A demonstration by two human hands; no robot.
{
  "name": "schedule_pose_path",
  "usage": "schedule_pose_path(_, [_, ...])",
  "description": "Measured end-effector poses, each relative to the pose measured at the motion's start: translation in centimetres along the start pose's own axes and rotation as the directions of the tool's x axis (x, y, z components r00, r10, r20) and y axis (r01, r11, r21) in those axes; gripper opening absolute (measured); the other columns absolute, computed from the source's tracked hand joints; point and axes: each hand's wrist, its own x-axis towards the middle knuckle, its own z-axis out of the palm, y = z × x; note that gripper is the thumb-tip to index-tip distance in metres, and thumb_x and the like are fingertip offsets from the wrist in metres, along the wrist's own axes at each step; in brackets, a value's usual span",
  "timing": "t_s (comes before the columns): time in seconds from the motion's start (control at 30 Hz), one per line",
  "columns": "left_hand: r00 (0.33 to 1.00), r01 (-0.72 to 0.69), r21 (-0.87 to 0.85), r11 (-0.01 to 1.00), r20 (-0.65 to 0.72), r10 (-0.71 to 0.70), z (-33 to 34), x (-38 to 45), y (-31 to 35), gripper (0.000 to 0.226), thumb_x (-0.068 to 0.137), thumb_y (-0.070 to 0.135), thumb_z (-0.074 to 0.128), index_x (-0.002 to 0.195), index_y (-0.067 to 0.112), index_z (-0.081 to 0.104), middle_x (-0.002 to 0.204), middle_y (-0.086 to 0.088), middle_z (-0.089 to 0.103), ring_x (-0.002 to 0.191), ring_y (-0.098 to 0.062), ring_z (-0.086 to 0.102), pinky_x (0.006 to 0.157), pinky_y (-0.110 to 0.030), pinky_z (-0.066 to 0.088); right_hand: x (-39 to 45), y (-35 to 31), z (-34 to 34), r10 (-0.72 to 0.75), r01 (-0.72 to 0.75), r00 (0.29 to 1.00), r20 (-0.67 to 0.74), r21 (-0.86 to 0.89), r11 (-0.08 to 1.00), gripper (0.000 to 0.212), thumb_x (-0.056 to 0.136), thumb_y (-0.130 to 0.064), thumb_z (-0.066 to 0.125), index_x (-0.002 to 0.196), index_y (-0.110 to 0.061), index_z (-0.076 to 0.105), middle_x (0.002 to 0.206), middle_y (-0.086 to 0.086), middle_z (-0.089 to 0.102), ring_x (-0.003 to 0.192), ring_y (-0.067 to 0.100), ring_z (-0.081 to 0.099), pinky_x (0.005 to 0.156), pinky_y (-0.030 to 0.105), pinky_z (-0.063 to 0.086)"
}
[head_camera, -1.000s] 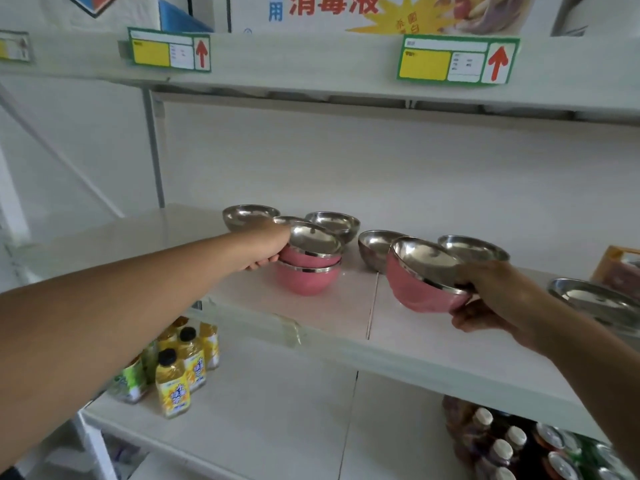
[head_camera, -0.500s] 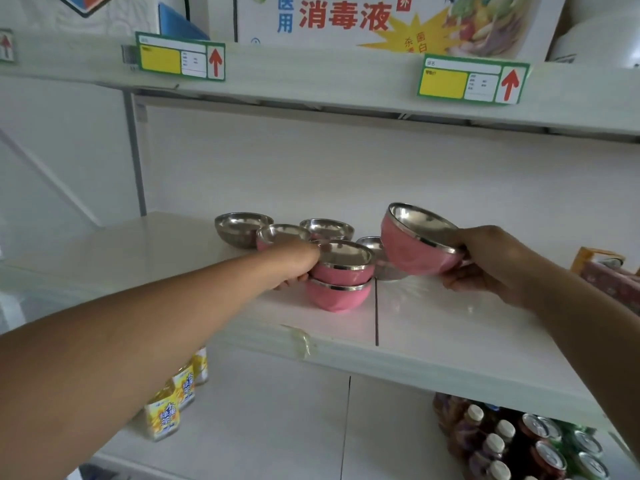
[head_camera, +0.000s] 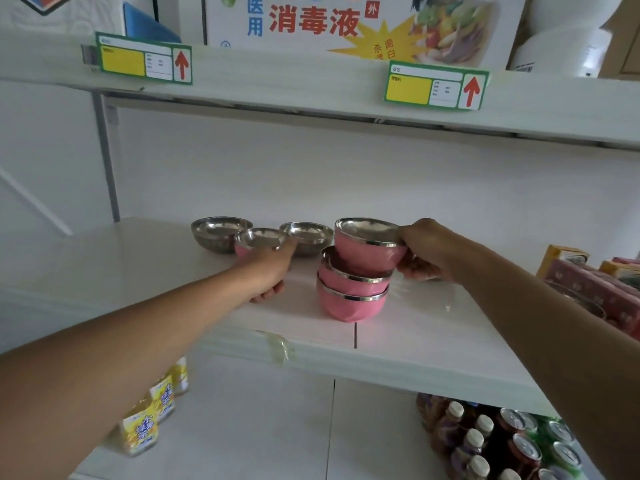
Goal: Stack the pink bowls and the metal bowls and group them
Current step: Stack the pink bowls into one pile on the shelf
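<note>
On the white middle shelf (head_camera: 433,337) stands a stack of two pink bowls (head_camera: 351,299). My right hand (head_camera: 427,249) grips a third pink bowl (head_camera: 367,249) by its rim and holds it tilted, resting in the top of that stack. My left hand (head_camera: 272,268) is closed on another pink bowl (head_camera: 258,239) just left of the stack, thumb over its rim. Two bare metal bowls sit behind: one at the far left (head_camera: 216,232), one (head_camera: 308,235) between my hands. Any bowls behind my right hand are hidden.
Boxes (head_camera: 588,275) lie on the shelf at the far right. The upper shelf (head_camera: 311,88) hangs low overhead with price tags and a carton. Below are yellow drink bottles (head_camera: 152,414) at left and bottles and cans (head_camera: 495,441) at right.
My right hand carried its pink bowl left and down onto the two-bowl stack. My left hand left the stack and took hold of the pink bowl behind it.
</note>
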Motion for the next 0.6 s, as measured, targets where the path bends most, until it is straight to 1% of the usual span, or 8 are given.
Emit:
schedule_pose_path(0.1, [0.999,0.007,-0.020,1.000,-0.031,-0.008,-2.1,0.2,-2.6,0.059,0.107,0.069,0.035,0.099,0.020,0.067,0.052,-0.002,0.059,0.028,-0.012,0.039,0.039,-0.016,0.030,0.7,0.0,0.9,-0.007,0.009,1.000,0.014,-0.124,0.992,0.030,0.094,-0.027,0.058,0.077,-0.004,0.068,0.063,0.016,0.063,0.039,0.021,0.047,0.043,0.022,0.038])
schedule_pose_path(0.23, [0.999,0.035,-0.039,0.999,-0.037,-0.036,-3.9,0.0,-5.6,0.068,0.107,0.073,0.033,0.111,0.017,0.070,0.046,0.004,0.058,0.032,-0.010,0.040,0.042,-0.020,0.031,1.2,0.5,2.3,0.023,-0.014,0.998,0.056,-0.154,0.988,0.024,0.091,-0.025,0.056,0.073,-0.010,0.060,0.056,0.006,0.054,0.039,0.018,0.038,0.045,0.021,0.027])
schedule_pose_path(0.3, [0.997,0.052,-0.020,0.998,-0.053,-0.053,-4.5,0.0,-6.7,0.068,0.106,0.074,0.033,0.113,0.019,0.072,0.050,0.004,0.060,0.032,-0.010,0.041,0.043,-0.022,0.033,1.2,0.8,2.6,0.030,-0.021,0.997,0.067,-0.130,0.991,0.025,0.093,-0.026,0.057,0.072,-0.013,0.056,0.054,0.003,0.052,0.039,0.017,0.035,0.045,0.021,0.025])
schedule_pose_path(0.37, [0.995,0.071,-0.010,0.997,-0.069,-0.072,-4.8,0.2,-7.5,0.065,0.107,0.069,0.036,0.116,0.018,0.074,0.056,0.001,0.061,0.029,-0.010,0.041,0.040,-0.019,0.032,0.8,1.1,2.7,0.047,-0.039,0.995,0.090,-0.087,0.995,0.024,0.094,-0.030,0.057,0.077,-0.013,0.057,0.058,0.003,0.053,0.040,0.017,0.035,0.046,0.022,0.025])
schedule_pose_path(0.4, [0.994,0.078,-0.011,0.997,-0.071,-0.078,-5.0,0.3,-7.8,0.063,0.108,0.068,0.037,0.117,0.017,0.074,0.058,0.000,0.060,0.028,-0.009,0.041,0.039,-0.018,0.031,0.6,1.3,2.6,0.056,-0.050,0.993,0.100,-0.055,0.997,0.029,0.098,-0.036,0.056,0.082,-0.012,0.060,0.061,0.004,0.055,0.042,0.017,0.037,0.046,0.023,0.027])
schedule_pose_path(0.5, [0.995,0.071,-0.027,0.997,-0.066,-0.072,-5.3,0.5,-8.2,0.061,0.108,0.067,0.040,0.117,0.018,0.074,0.057,0.000,0.059,0.028,-0.009,0.040,0.037,-0.018,0.030,0.3,2.2,2.0,0.064,-0.068,0.996,0.067,0.055,0.996,0.062,0.108,-0.064,0.045,0.096,-0.008,0.070,0.068,0.009,0.061,0.047,0.021,0.047,0.049,0.026,0.036])
schedule_pose_path(0.53, [0.996,0.064,-0.031,0.997,-0.063,-0.066,-5.5,0.6,-8.4,0.060,0.108,0.067,0.040,0.116,0.018,0.073,0.054,0.002,0.059,0.029,-0.009,0.041,0.037,-0.019,0.030,0.3,2.6,1.7,0.060,-0.063,0.997,0.038,0.077,0.995,0.070,0.109,-0.068,0.041,0.098,-0.007,0.073,0.068,0.010,0.062,0.049,0.023,0.050,0.050,0.027,0.038])
schedule_pose_path(0.6, [0.997,0.055,-0.039,0.998,-0.054,-0.057,-5.7,0.7,-8.7,0.060,0.108,0.068,0.041,0.115,0.019,0.073,0.053,0.003,0.059,0.031,-0.009,0.042,0.038,-0.020,0.032,0.6,4.0,1.0,0.055,-0.052,0.998,-0.028,0.092,0.994,0.072,0.110,-0.068,0.039,0.102,-0.008,0.078,0.065,0.010,0.062,0.049,0.023,0.052,0.051,0.027,0.040])
